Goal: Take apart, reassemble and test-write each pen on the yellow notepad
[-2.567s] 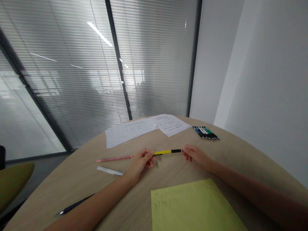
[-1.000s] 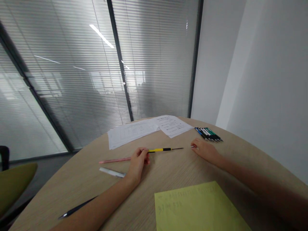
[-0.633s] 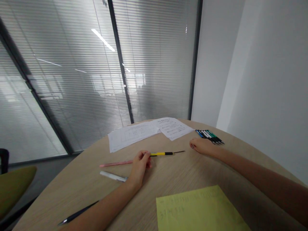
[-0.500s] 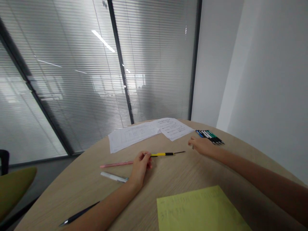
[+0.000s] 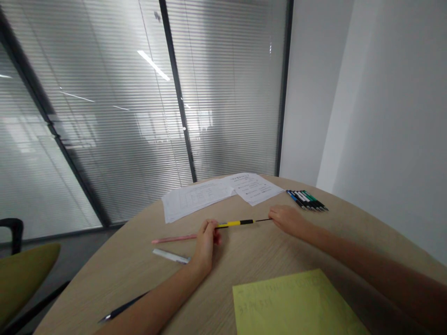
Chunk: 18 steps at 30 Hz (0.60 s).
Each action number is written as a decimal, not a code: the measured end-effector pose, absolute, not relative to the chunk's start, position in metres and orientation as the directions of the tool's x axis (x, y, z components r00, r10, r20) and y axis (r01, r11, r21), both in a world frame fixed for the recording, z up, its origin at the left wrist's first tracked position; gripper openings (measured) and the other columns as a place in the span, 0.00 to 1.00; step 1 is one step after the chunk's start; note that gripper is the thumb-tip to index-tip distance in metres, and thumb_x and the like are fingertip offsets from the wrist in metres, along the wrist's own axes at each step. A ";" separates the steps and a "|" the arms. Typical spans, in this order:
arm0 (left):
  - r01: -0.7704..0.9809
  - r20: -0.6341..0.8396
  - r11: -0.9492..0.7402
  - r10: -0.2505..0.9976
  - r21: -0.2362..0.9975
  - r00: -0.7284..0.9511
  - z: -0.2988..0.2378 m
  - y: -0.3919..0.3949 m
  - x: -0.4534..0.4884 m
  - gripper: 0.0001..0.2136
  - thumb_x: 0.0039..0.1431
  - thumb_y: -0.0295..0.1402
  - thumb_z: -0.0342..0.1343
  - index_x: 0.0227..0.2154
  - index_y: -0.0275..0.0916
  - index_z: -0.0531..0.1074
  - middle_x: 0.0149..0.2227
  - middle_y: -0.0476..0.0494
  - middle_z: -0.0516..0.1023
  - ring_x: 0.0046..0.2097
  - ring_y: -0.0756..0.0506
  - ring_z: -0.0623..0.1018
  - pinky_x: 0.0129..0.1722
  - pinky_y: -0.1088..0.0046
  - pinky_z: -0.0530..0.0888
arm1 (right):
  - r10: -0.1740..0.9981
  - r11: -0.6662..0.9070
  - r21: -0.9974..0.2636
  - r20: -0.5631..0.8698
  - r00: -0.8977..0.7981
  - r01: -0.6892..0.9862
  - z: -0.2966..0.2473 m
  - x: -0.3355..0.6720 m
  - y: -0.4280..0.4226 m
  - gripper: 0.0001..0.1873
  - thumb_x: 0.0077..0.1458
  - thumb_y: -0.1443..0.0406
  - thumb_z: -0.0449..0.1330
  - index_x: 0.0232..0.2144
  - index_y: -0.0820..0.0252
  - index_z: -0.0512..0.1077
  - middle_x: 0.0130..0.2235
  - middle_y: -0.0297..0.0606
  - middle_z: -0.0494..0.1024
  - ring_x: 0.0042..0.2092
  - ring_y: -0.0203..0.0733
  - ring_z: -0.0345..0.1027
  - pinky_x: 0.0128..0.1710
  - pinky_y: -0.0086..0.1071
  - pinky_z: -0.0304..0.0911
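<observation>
Desk [image 5: 139, 274] by blinds [image 5: 104, 116]: pen [image 5: 234, 224] mid-desk, between both hands.
Left hand [image 5: 206, 239] pinches pen end; right hand [image 5: 286, 219] at refill [image 5: 262, 220] tip, grip unclear. Skewed pull may bend refill.

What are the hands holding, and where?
A yellow-and-black pen: the left hand pinches its yellow end; the right hand meets its thin dark tip, grip unclear.

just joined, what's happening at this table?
A person's left hand pinches one end of a yellow-and-black pen low over the table. A thin dark rod sticks out of its other end, and the right hand meets the rod's tip; whether it grips is unclear. A pink pen and white pen lie beside the left hand, a row of pens beyond the right.
</observation>
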<state>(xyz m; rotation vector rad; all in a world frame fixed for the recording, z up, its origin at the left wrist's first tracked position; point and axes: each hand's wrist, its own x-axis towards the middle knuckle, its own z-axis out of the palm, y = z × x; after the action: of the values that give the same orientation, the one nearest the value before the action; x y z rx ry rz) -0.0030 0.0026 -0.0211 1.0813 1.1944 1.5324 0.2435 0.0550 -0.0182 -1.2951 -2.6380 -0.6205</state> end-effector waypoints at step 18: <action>0.050 -0.028 0.020 0.986 0.999 0.162 -0.012 -0.011 0.007 0.15 0.39 0.44 0.57 0.21 0.35 0.67 0.15 0.57 0.57 0.17 0.56 0.56 0.16 0.80 0.50 | 0.378 0.561 0.497 0.557 -0.739 0.662 -0.008 0.226 0.021 0.11 0.54 0.73 0.48 0.27 0.62 0.68 0.29 0.39 0.70 0.31 0.39 0.59 0.28 0.32 0.49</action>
<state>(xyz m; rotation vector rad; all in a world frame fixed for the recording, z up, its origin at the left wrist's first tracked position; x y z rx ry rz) 0.0065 -0.0106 -0.0120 1.2993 1.1334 1.0471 0.2261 0.0207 -0.0082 -0.8455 -2.4091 -1.0022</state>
